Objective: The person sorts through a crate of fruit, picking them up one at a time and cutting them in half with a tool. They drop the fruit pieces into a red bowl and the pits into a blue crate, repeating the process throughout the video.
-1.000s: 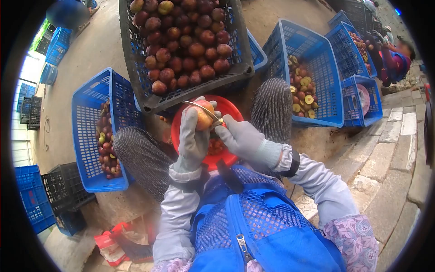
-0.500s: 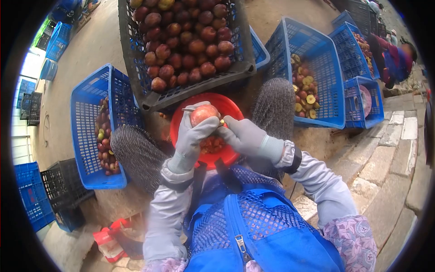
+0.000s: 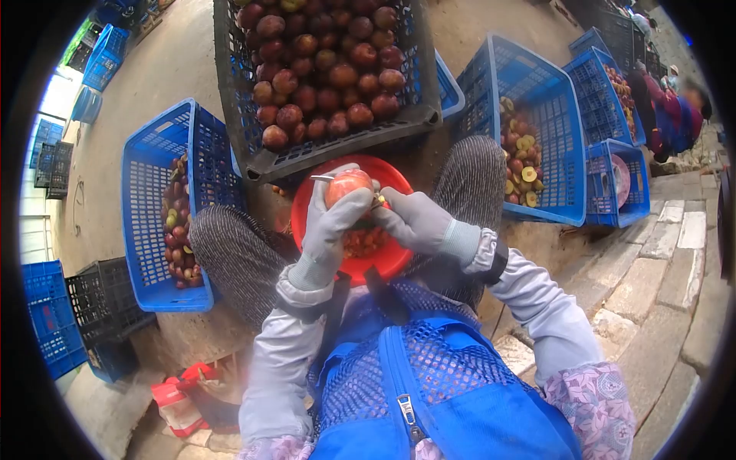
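My left hand [image 3: 332,222], in a pale grey glove, is closed around a reddish plum [image 3: 349,188]. A thin metal blade [image 3: 323,178] sticks out to the left behind the plum; its handle is hidden. My right hand [image 3: 418,221], gloved the same, has its fingers pinched together against the plum's right side. A small yellowish bit [image 3: 381,201] shows at those fingertips, but I cannot make out what they hold. Below both hands a red basin [image 3: 395,268] holds reddish fruit scraps [image 3: 364,242].
A black crate [image 3: 337,142] full of whole plums stands just ahead. Blue crates with cut fruit stand at left [image 3: 170,299] and right [image 3: 548,207]. Another person [image 3: 678,115] is at far right, beside more crates. A red and white bag [image 3: 180,402] lies at lower left.
The view has shifted slightly, so the black crate appears lower and further right. More of the blade shows left of the plum. Both hands keep nearly the same grip.
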### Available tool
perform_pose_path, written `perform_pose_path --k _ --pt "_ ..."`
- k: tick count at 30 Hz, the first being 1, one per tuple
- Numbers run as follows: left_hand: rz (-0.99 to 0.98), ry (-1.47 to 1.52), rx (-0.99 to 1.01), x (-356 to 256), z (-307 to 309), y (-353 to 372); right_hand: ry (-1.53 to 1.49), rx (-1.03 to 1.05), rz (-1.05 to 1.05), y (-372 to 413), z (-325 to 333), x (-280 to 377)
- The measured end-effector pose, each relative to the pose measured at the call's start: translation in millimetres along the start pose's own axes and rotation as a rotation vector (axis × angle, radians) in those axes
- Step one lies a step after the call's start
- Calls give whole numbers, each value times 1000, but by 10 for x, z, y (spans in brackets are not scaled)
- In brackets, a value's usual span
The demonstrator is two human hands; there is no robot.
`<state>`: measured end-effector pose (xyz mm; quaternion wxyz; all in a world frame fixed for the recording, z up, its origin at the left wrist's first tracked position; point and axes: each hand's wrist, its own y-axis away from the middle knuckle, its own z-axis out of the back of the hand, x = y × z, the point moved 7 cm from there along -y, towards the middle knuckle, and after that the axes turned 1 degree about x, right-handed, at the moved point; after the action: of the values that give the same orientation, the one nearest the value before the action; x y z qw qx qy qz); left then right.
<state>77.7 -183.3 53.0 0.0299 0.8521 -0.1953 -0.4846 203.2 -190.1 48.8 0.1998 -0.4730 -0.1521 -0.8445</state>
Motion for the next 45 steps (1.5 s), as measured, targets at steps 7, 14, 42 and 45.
perform_pose_path --k 7,14,42,45 --pt "26 244 21 204 86 41 -150 -18 56 37 -182 -46" --pt "-49 194 -21 14 50 29 -30 106 68 -121 -44 29" --pt "-273 -418 -371 -105 572 174 334 253 114 -240 -152 4" --pt "-261 -496 -349 -99 572 143 410 274 56 -192 -116 26"
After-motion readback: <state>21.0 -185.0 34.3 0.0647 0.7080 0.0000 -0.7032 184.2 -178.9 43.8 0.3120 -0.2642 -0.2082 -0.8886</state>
